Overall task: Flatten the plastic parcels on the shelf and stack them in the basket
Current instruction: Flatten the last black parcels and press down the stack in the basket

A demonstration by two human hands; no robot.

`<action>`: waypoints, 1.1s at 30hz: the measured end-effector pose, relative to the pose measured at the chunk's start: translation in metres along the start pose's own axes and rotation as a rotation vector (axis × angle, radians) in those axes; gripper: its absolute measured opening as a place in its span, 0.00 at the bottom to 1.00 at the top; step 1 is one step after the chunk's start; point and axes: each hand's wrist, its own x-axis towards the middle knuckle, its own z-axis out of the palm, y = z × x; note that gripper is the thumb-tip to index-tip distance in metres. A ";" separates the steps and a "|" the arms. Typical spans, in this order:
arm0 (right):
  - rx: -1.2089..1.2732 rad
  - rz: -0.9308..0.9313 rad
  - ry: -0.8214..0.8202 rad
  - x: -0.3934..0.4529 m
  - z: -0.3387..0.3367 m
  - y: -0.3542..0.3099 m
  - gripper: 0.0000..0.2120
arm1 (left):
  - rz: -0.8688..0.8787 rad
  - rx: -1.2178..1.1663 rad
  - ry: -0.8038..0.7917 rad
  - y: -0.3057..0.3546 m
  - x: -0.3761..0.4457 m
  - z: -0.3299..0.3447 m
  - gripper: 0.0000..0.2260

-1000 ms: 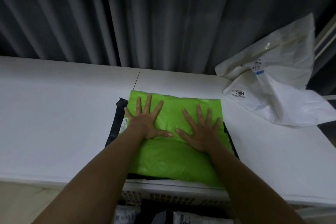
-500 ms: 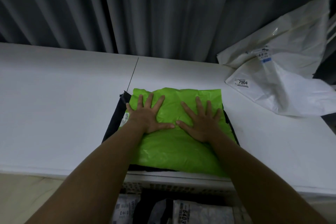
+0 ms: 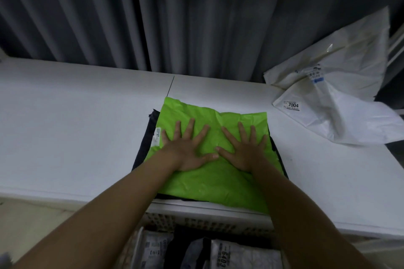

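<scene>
Over the last second my hands had stayed flat on the green parcel (image 3: 209, 170), and the only shift I could trace was slight: the thumbs had drawn closer together until their tips nearly met at the parcel's middle, and the far left corner of the green plastic now stood out past the dark parcel (image 3: 143, 144) beneath it. My left hand (image 3: 188, 148) lay with fingers straight and spread, palm down on the left half; my right hand (image 3: 244, 150) lay the same way on the right half. Neither hand gripped anything; both only pressed. The green parcel sat on the dark one at the near edge of the shelf (image 3: 76, 126), its near edge overhanging slightly above the basket (image 3: 196, 223). The plastic ahead of my fingers was still creased, so I judged the flattening step in progress, not finished. The basket below already held several parcels, one white with a printed label (image 3: 225, 257). Two white parcels (image 3: 341, 98) lay crumpled at the far right of the shelf, well apart from my hands, untouched. I judged that this pair remained to be flattened after the green parcel went into the basket.
</scene>
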 end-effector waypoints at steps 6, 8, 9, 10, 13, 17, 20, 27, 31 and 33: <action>0.072 -0.004 -0.096 -0.014 -0.026 -0.006 0.39 | -0.010 0.092 0.125 -0.011 -0.015 0.056 0.44; 0.062 -0.034 -0.088 -0.030 -0.034 -0.007 0.40 | 0.007 0.088 0.160 -0.013 -0.012 0.061 0.45; 0.020 -0.052 -0.094 -0.040 -0.032 -0.006 0.42 | 0.013 0.085 0.178 -0.013 -0.012 0.064 0.46; -0.005 -0.064 -0.105 -0.049 -0.028 -0.004 0.43 | 0.016 0.086 0.192 -0.015 -0.011 0.064 0.47; 0.031 -0.040 -0.114 -0.064 -0.006 0.007 0.46 | 0.014 0.061 0.216 -0.014 -0.012 0.067 0.47; 0.028 -0.038 -0.012 -0.063 0.013 0.008 0.46 | 0.012 0.067 0.236 -0.014 -0.013 0.067 0.45; 0.022 -0.036 0.022 -0.064 0.018 0.008 0.46 | 0.013 0.064 0.246 -0.014 -0.014 0.069 0.46; 0.045 -0.019 0.042 -0.064 0.021 0.007 0.44 | 0.010 0.053 0.272 -0.015 -0.013 0.072 0.45; 0.033 -0.022 0.003 -0.066 0.015 0.007 0.44 | 0.007 0.041 0.285 -0.013 -0.015 0.073 0.45; 0.071 -0.020 0.062 -0.066 0.006 0.002 0.46 | 0.008 0.041 0.290 -0.012 -0.015 0.072 0.46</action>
